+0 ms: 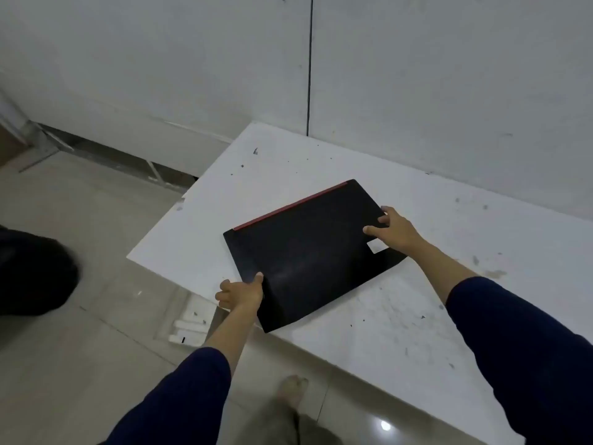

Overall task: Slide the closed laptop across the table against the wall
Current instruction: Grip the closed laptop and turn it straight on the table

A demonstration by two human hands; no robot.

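A closed black laptop with a red strip along its far edge lies flat on the white table, turned at an angle, its near corner at the table's front edge. My left hand grips the laptop's near-left edge, thumb on top. My right hand holds the right edge, fingers spread on the lid beside a white sticker. The white wall rises behind the table, a wide strip of bare tabletop away from the laptop.
The table's left corner hangs over a tiled floor. A dark object sits on the floor at left. White items lie under the table edge. My bare foot stands below. A dark vertical seam splits the wall.
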